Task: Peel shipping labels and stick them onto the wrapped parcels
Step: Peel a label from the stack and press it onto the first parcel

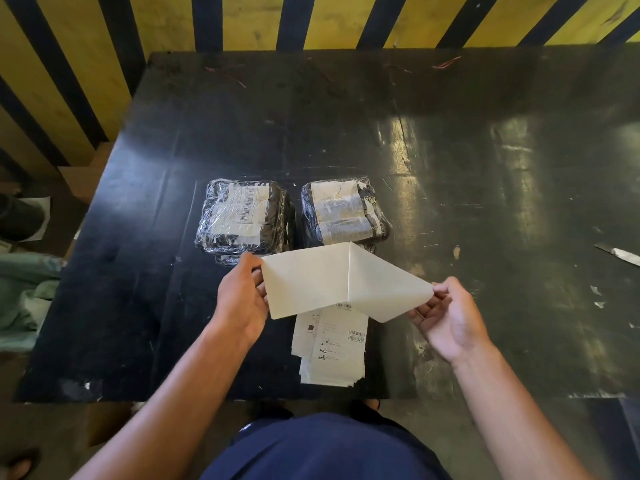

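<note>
Nearest the person, a stack of white printed shipping labels (pixel 330 344) lies flat on the black scuffed table (pixel 450 150) near its front edge. Just above the stack, both hands hold up a cream-white sheet (pixel 322 282) that is parting into two flaps along a central fold. The left hand (pixel 242 299) pinches the left flap's edge between thumb and curled fingers; the right hand (pixel 450 320) pinches the rounded corner of the right flap between thumb and fingertips, the other fingers loosely curled. Beyond the sheet, two dark parcels wrapped in clear plastic film sit side by side, close together: the left parcel (pixel 242 216) and the right parcel (pixel 343 209), both with white paper under the wrap. At the table's right edge lies a metal blade (pixel 620 254).
</note>
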`<state>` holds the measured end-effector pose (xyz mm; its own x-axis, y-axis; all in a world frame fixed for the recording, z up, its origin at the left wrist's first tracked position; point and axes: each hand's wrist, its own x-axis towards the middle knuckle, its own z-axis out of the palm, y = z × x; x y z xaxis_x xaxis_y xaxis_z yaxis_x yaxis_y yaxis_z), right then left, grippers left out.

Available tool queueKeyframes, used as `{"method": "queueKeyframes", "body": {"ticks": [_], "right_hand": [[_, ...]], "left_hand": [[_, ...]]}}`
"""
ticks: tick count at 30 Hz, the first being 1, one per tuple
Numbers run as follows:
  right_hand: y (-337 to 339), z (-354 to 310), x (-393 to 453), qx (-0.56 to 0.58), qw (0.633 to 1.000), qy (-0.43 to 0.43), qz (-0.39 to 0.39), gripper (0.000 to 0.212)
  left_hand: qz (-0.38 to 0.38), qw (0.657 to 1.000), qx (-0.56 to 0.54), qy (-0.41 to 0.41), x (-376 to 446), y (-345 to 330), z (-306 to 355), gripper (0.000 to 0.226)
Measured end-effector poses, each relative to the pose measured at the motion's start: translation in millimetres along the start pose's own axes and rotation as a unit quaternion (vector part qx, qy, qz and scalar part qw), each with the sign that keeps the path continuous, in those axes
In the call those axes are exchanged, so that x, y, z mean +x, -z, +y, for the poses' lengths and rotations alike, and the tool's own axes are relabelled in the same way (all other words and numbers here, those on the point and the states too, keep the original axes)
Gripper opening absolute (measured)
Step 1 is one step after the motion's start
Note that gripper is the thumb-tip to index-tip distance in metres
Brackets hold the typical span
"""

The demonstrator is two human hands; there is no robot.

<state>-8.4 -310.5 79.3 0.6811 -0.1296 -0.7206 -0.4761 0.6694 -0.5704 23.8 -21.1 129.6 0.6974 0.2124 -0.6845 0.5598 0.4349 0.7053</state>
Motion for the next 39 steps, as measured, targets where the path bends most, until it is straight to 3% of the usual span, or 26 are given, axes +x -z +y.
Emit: {"method": "queueKeyframes", "body": {"ticks": [9,13,15,17,19,23,28,34,36,38,39], "right_hand": [[42,-30,13,0.027,0.990,0.065,0.120,0.014],[53,-25,30,-0.105,0.967,0.151,0.179,0.020],[58,-13,42,-0.283,0.917,0.188,0.206,0.019],[63,3,54,-0.452,0.838,0.204,0.226,0.017],[67,19,63,-0.549,0.785,0.203,0.205,0.016],[72,42,79,-0.623,0.741,0.152,0.199,0.012],[73,46,79,-0.649,0.722,0.137,0.195,0.019],[73,46,59,-0.706,0.586,0.313,0.244,0.042],[55,41,44,-0.673,0.597,0.370,0.231,0.034],[20,34,24,-0.585,0.695,0.374,0.188,0.007],[0,29,14,-0.528,0.762,0.338,0.159,0.013]], "left_hand": [[0.019,0.999,-0.023,-0.030,10,18,11,0.009],[0.028,0.999,-0.012,-0.035,11,20,11,0.010],[0.026,0.999,-0.004,-0.035,10,20,7,0.012],[0.013,0.999,0.006,-0.036,9,18,1,0.014],[0.003,0.999,0.020,-0.035,7,13,-5,0.013],[-0.006,0.999,0.028,-0.030,0,2,-13,0.015],[-0.026,0.999,0.037,-0.030,-3,-7,-22,0.016],[-0.050,0.997,0.039,-0.044,-6,-17,-23,0.019],[-0.054,0.996,0.049,-0.056,-6,-19,-23,0.019],[-0.055,0.993,0.072,-0.081,-7,-21,-25,0.019],[-0.056,0.989,0.090,-0.103,-7,-22,-27,0.020]]}}
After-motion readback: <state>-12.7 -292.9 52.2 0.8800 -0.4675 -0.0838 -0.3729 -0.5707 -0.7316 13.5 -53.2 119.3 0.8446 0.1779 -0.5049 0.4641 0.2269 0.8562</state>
